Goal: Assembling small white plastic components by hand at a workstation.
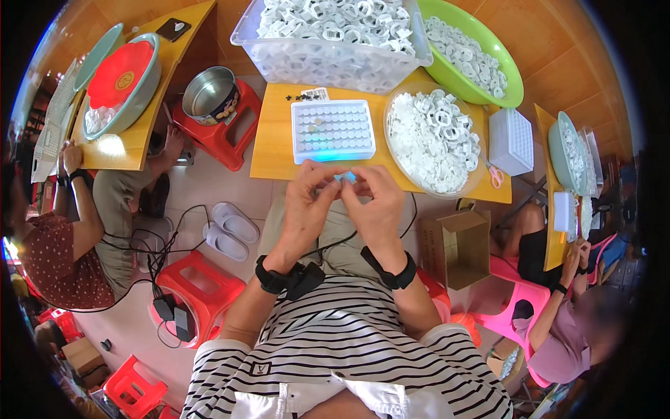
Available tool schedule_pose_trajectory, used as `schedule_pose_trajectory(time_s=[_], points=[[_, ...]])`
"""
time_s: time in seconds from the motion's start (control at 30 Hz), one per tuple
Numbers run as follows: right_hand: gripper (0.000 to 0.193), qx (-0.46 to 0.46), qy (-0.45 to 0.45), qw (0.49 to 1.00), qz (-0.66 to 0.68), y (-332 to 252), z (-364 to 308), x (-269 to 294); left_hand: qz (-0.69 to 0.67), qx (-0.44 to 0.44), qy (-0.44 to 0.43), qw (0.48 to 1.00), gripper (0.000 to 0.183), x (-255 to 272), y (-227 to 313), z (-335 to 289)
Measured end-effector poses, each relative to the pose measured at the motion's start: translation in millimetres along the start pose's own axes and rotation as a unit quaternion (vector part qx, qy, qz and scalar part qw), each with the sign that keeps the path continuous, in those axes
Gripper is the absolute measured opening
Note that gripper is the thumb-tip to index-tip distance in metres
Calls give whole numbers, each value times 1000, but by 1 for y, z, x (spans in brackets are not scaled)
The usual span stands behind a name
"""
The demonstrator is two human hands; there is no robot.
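Observation:
In front of my body, close to the table's front edge, my left hand (pixel 306 206) and my right hand (pixel 379 209) come together. Their fingertips pinch a small light-blue piece (pixel 345 177) between them; its exact kind is too small to make out. Just beyond my fingers lies a white tray (pixel 295 133) with rows of round white pieces, a couple of them tan. To its right, a clear round bowl (pixel 447 195) is heaped with small white plastic parts and ring-shaped ones. A few tiny black parts (pixel 300 98) lie behind the tray.
A clear tub (pixel 335 64) and a green basin (pixel 515 84), both full of white rings, stand at the back. Pink-handled scissors (pixel 496 177) and a white stack of trays (pixel 511 142) are on the right. Below stands an open cardboard box (pixel 443 244). People sit at both sides.

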State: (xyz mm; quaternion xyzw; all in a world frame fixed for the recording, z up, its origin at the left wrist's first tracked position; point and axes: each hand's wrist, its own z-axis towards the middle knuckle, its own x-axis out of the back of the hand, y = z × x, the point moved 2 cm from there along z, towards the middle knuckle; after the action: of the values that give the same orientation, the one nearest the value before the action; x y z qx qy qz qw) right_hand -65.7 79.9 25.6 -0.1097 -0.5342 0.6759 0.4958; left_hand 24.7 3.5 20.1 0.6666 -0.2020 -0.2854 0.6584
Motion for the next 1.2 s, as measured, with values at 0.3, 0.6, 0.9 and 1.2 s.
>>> schedule_pose_trajectory(time_s=[0.3,0.6,0.9,1.2], points=[[14,-82,-58,992,75,-4,4,11,-45,19,-2,999,19,2,3,6],[11,-79,-78,990,88,-10,3,13,18,25,11,999,17,3,12,5],[9,-102,-111,985,87,-16,7,11,7,18,-9,1000,19,12,7,10],[8,-203,-70,964,160,20,70,95,-35,-15,109,993,14,59,14,38]])
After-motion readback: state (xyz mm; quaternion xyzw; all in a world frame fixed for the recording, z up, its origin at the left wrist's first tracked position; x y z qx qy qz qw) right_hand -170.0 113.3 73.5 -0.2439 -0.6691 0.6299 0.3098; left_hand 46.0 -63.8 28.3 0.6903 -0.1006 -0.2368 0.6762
